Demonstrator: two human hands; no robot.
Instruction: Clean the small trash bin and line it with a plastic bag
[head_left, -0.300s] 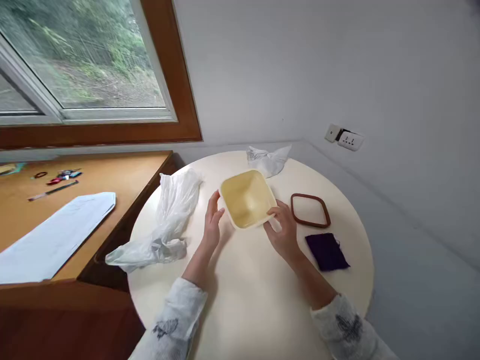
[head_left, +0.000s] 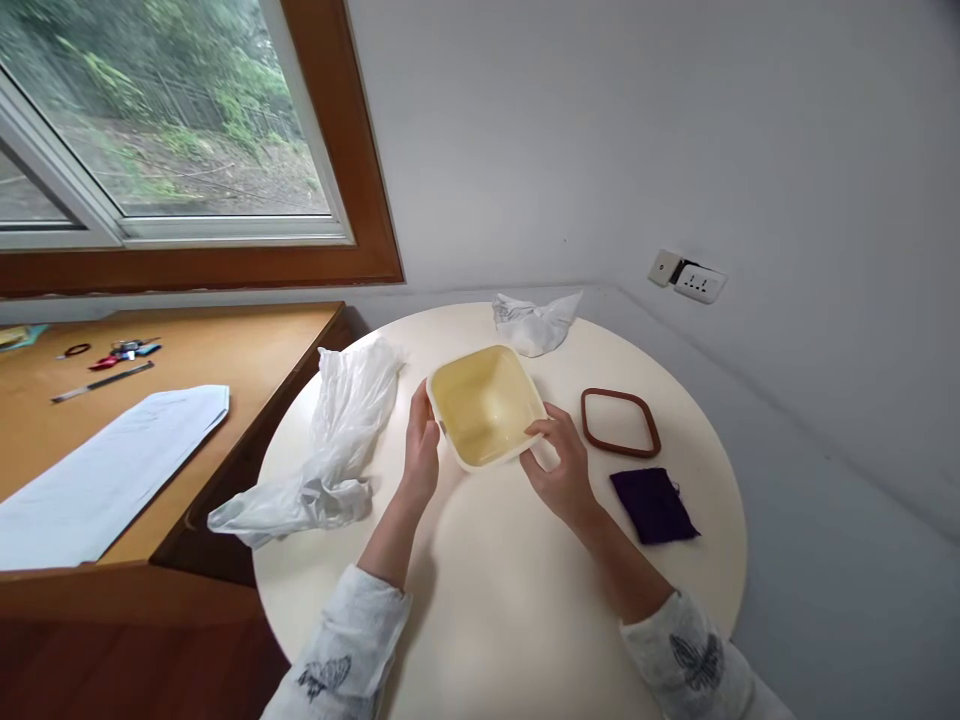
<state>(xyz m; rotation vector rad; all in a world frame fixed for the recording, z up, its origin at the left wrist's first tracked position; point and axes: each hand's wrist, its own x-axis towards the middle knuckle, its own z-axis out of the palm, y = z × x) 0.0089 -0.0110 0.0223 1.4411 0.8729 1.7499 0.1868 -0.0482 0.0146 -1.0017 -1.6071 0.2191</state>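
A square, pale yellow plastic container [head_left: 486, 408] is held over the round table, tilted so that its bare inside faces me. At its right corner my right hand [head_left: 559, 455] pinches the rim, with the fingers over the edge. My left hand [head_left: 421, 450] is closed against the left side, its thumb toward me and its fingertips partly hidden behind the wall. To the right of my right hand lie a brown frame with rounded corners [head_left: 621, 450] and, nearer me, a dark purple folded cloth [head_left: 654, 505].
A crumpled white plastic bag [head_left: 341, 440] lies at the left of the white round table [head_left: 495, 620]. Behind the container sits a knotted white bag [head_left: 536, 325]. The wooden desk [head_left: 247, 340] at left bears paper sheets [head_left: 127, 470], a pen [head_left: 103, 382] and keys [head_left: 127, 350].
The container has shifted slightly left and toward me, with its tilt changed a little. My left hand has closed in against its side, where a small gap showed before.
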